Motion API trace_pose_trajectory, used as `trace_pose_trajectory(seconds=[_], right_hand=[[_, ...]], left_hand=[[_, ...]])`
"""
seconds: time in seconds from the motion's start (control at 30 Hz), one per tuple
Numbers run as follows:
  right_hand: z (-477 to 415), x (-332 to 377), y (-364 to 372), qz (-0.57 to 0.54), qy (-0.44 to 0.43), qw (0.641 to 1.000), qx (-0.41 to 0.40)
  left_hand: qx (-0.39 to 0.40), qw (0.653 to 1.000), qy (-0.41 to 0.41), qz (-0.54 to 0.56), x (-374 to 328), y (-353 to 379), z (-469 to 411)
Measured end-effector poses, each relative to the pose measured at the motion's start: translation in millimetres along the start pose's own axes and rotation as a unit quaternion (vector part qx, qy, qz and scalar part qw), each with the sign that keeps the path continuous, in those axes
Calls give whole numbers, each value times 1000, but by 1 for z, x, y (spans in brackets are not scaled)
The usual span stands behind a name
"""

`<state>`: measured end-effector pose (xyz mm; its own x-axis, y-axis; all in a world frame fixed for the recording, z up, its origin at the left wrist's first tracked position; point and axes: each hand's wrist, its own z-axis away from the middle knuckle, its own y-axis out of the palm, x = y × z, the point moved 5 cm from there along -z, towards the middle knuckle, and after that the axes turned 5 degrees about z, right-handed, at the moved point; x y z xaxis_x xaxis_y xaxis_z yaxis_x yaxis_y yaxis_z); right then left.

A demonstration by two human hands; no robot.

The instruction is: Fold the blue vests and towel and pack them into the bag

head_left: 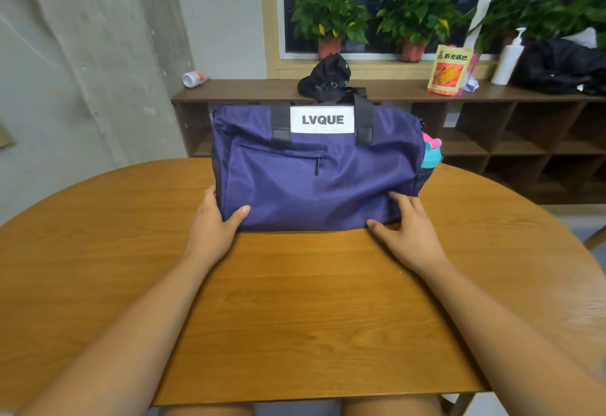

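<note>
Closest to me runs the near edge of the round, honey-coloured wooden table point(295, 317), with both my bare forearms stretched across it toward the purple fabric duffel bag point(314, 182) that stands upright mid-table, its white LVQUE label and black webbing handles point(363, 120) facing me. My left hand point(214, 225) wraps the bag's lower left corner, thumb pressed on the front panel and fingers hidden round the end. My right hand point(408, 232) lies flat, fingers spread, against the lower right edge where bag meets table; it presses rather than clamps. The two hands sit well apart, one at each end.

No vests or towel show; whether they are already inside I cannot tell. Something pink and teal point(431, 153) bulges from the right end pocket. I judge the bag soft, light and apt to sag or slide on the smooth wood, so I would steady it at both bottom corners, or lift by the handles.
</note>
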<state>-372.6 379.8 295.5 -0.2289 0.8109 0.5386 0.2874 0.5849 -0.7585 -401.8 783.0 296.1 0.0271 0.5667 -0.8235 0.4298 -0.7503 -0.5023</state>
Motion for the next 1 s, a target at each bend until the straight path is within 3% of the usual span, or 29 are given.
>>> trace_pose_trajectory(seconds=[0.6, 0.7, 0.83, 1.0], right_hand=[[-46, -1, 31, 30, 9, 999, -9], [-47, 10, 26, 75, -22, 997, 17], [-86, 50, -15, 219, -113, 965, 89], [-154, 109, -67, 204, -183, 956, 105]], left_hand=[[7, 1000, 18, -9, 13, 21, -59], [11, 1000, -3, 23, 15, 11, -60], [19, 997, 60, 32, -26, -21, -98], [55, 992, 106, -51, -110, -50, -164]])
